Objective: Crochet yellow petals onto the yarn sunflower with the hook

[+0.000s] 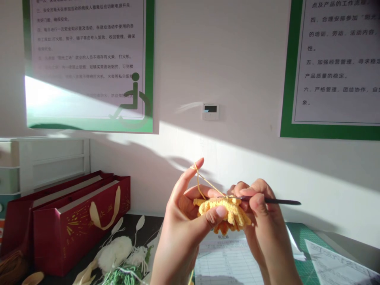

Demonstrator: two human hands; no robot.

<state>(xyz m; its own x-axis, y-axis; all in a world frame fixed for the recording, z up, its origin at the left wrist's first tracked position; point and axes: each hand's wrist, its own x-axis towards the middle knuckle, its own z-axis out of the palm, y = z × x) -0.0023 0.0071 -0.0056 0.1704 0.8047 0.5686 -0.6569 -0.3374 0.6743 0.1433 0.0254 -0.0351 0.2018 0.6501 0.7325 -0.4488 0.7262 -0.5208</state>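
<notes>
A ruffled yellow crochet piece (225, 211) is pinched between the thumb and fingers of my left hand (185, 217). Yellow yarn (211, 183) loops round my raised left index finger and runs down to the piece. My right hand (264, 209) grips a dark crochet hook (279, 201) between thumb and fingers. The hook lies almost level, its tip at the top edge of the yellow piece. Some of the right fingers are hidden behind the hook and the piece.
Dark red gift bags (80, 221) and a white drawer unit (59, 156) stand at left. White yarn (115, 253) and green yarn (123, 275) lie nearby. Printed paper (225, 257) and a green cutting mat (299, 233) are below my hands. Behind, the wall carries posters and a thermostat (210, 111).
</notes>
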